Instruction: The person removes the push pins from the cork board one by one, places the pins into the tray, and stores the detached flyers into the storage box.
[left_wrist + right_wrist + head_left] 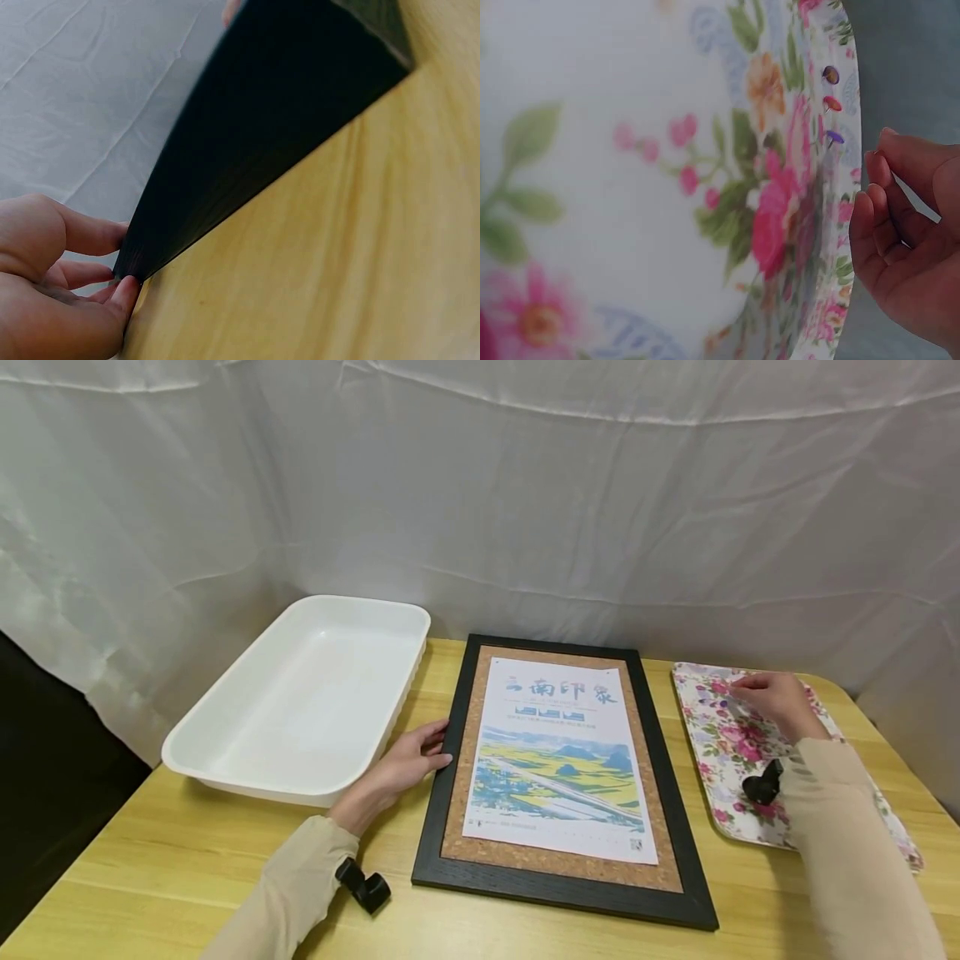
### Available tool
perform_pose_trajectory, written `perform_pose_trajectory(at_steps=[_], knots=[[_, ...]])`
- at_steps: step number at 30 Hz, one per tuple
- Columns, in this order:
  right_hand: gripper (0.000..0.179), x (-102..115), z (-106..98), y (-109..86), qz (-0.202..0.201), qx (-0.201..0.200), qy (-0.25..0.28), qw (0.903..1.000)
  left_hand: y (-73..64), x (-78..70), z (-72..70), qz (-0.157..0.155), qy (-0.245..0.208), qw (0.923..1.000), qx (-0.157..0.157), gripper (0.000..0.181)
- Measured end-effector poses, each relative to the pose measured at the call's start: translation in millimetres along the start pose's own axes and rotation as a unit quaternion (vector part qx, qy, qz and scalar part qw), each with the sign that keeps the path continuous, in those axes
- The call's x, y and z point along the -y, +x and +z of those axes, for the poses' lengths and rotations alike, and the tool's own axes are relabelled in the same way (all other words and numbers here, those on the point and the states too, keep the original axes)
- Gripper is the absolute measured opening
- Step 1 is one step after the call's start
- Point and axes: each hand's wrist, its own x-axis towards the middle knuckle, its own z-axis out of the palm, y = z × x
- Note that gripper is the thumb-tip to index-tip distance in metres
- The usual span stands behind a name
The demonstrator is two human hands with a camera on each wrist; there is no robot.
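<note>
A black-framed cork board (570, 893) lies flat on the table, a printed landscape poster (562, 760) on its cork. My left hand (401, 764) grips the frame's left edge, thumb and fingertips touching the dark wood, as the left wrist view also shows. Over the upper part of a floral tray (723, 752), my right hand (915, 225) pinches thumb and forefinger together. Something tiny shows at the tips, apparently a thumbtack (876, 153), mostly covered by the fingers. Beside them, a purple tack (835, 138), a red tack (831, 104) and a dark tack (830, 74) lie along the tray's edge.
A deep white plastic tray (180, 752) stands left of the board, close to my left forearm. Grey cloth (525, 527) hangs behind the wooden table (150, 877). The floral tray lies a short way right of the frame.
</note>
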Motion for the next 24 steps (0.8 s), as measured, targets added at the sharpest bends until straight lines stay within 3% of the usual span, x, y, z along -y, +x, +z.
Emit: perform_pose_trajectory(at_steps=[12, 24], knots=[[0.048, -21, -3, 0.2, 0.043, 0.030, -0.005, 0.9986, -0.6, -0.6, -0.5, -0.001, -0.002, 1.0000, 0.001, 0.063], [0.054, -24, 3, 1.8, 0.066, 0.030, 0.009, 0.9973, -0.5, -0.2, -0.5, -0.005, -0.001, 1.0000, -0.001, 0.063]])
